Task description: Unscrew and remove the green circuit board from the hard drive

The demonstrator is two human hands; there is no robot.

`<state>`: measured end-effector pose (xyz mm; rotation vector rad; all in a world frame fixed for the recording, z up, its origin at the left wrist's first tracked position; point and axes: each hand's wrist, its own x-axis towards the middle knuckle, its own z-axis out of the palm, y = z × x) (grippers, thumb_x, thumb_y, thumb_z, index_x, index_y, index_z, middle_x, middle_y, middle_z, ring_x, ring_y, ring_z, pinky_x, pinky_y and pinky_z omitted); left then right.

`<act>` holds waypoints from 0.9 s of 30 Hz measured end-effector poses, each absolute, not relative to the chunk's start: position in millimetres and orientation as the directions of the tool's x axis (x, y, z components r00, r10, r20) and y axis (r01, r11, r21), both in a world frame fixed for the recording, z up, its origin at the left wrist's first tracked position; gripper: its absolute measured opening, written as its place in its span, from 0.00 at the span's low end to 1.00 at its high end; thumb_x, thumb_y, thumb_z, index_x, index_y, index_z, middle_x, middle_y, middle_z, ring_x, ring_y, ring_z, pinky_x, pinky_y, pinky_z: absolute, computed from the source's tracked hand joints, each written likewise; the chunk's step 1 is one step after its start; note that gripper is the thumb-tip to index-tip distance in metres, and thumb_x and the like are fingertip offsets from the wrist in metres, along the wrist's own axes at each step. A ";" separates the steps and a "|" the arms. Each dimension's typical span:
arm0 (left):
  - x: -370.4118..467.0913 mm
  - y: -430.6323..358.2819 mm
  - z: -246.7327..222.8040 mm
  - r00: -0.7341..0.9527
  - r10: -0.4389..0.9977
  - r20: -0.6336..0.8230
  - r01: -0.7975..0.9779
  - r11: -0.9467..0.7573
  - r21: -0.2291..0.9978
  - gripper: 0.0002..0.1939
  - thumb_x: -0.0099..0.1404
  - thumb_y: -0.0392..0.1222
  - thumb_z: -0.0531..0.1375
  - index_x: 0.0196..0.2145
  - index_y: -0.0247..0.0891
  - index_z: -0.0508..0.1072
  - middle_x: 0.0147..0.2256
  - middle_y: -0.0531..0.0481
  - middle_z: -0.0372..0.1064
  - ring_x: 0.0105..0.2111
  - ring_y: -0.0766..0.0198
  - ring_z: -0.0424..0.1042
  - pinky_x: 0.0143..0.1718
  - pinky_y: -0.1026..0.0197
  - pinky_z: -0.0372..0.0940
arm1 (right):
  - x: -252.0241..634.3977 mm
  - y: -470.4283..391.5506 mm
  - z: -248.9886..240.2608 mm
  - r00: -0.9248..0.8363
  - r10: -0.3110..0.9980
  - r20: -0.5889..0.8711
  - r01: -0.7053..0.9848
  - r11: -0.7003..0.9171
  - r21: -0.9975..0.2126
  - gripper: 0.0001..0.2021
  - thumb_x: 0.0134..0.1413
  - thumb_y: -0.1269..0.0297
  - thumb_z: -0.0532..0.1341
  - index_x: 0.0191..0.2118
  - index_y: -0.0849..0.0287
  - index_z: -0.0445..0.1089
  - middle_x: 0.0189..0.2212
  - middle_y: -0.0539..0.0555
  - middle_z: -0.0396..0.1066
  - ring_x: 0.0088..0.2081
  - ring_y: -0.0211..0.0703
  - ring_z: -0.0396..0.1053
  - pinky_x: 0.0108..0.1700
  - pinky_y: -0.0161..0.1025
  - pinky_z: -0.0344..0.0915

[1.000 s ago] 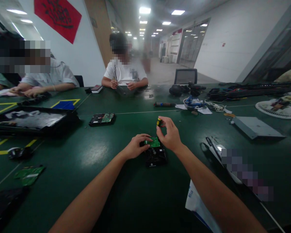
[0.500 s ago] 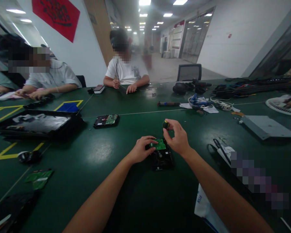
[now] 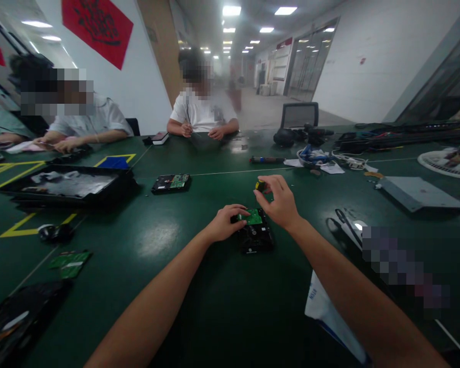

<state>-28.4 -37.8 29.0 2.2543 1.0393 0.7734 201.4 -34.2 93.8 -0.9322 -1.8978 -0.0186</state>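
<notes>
A black hard drive [image 3: 255, 239] with a green circuit board [image 3: 254, 216] lies on the dark green table in front of me. My left hand [image 3: 227, 223] grips its left side, with fingers over the board. Above the drive's far right part, my right hand [image 3: 279, 200] pinches a screwdriver [image 3: 259, 185] by its yellow and black handle. The handle stands upright, and its thin shaft points down toward the board. Whether the tip touches a screw is too small to make out.
Another hard drive [image 3: 171, 183] lies farther off to the left, near a black tray [image 3: 67, 185]. Loose green boards [image 3: 71, 263] and an opened drive [image 3: 23, 319] are at lower left. A grey metal case [image 3: 421, 193] sits right. Across the table a co-worker [image 3: 204, 110] sits.
My right hand has turned slightly, and more yellow shows on the screwdriver handle. The whole view has shifted a little. My left hand stays on the hard drive.
</notes>
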 end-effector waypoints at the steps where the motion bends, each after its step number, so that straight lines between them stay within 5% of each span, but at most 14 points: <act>1: -28.7 -37.6 28.3 0.539 0.796 0.273 0.488 -0.560 0.669 0.16 0.67 0.43 0.64 0.52 0.49 0.78 0.59 0.47 0.71 0.59 0.51 0.69 0.64 0.40 0.59 | 201.7 -33.9 95.2 -0.226 0.589 0.776 0.607 0.708 -0.360 0.19 0.63 0.65 0.61 0.58 0.50 0.65 0.49 0.58 0.69 0.43 0.50 0.73 0.47 0.53 0.77; 5: -29.7 -36.8 25.7 0.552 0.786 0.279 0.477 -0.572 0.668 0.17 0.66 0.43 0.65 0.53 0.47 0.78 0.58 0.46 0.71 0.58 0.51 0.69 0.64 0.40 0.59 | 206.9 -32.2 103.1 -0.217 0.564 0.797 0.590 0.726 -0.353 0.14 0.64 0.67 0.59 0.53 0.53 0.68 0.49 0.59 0.72 0.48 0.52 0.73 0.47 0.51 0.77; 14: -30.0 -34.8 22.3 0.562 0.774 0.290 0.468 -0.587 0.661 0.17 0.66 0.43 0.65 0.53 0.47 0.77 0.59 0.46 0.70 0.59 0.51 0.68 0.64 0.41 0.58 | 213.9 -35.2 112.2 -0.220 0.588 0.778 0.628 0.696 -0.348 0.08 0.64 0.60 0.62 0.47 0.54 0.71 0.44 0.57 0.74 0.43 0.51 0.74 0.47 0.52 0.75; 27: -30.7 -33.3 16.3 0.567 0.758 0.324 0.448 -0.613 0.650 0.17 0.67 0.43 0.65 0.54 0.47 0.77 0.58 0.46 0.71 0.59 0.52 0.69 0.64 0.43 0.59 | 208.1 -38.2 111.2 -0.216 0.582 0.784 0.610 0.707 -0.357 0.08 0.64 0.62 0.61 0.47 0.54 0.70 0.45 0.57 0.74 0.43 0.49 0.74 0.47 0.50 0.75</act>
